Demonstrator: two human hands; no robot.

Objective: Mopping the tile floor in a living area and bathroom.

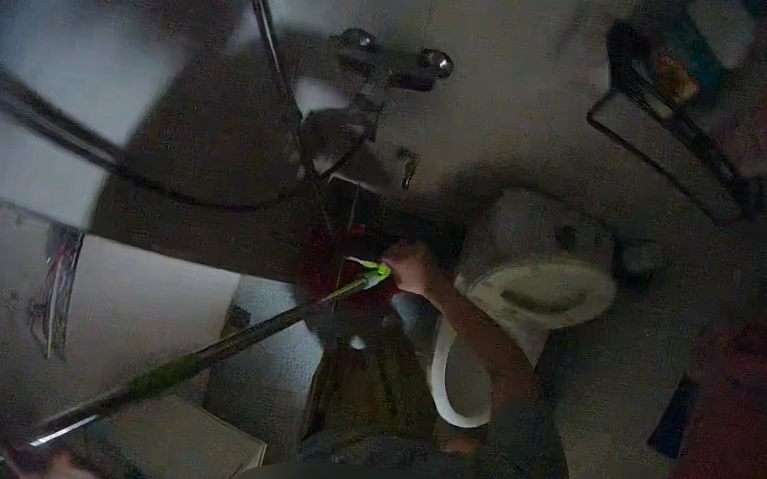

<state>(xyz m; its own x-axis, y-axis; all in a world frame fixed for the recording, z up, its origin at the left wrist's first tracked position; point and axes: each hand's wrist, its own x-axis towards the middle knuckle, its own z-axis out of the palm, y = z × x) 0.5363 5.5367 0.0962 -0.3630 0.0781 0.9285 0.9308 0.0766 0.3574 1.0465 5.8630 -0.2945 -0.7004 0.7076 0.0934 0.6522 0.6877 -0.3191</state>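
A long pole [234,344] with a bright green fitting [382,271] at its far end slants across the dim room. My left hand [56,469], at the lower left, is closed around its near end. My right hand [414,267] is closed at the green fitting, near the middle of the view. Beneath this end lies a dark red shape [325,255], too dark to make out; it may be a basin or bucket. Whatever is fixed beyond the fitting is hidden in shadow.
A white toilet [550,278] stands to the right. A wall mixer tap [391,71] with a shower hose [207,202] is ahead. At the upper right hangs a rack [675,136] with bags. A red cloth [757,434] hangs at right; a pale box-like unit [176,448] stands lower left.
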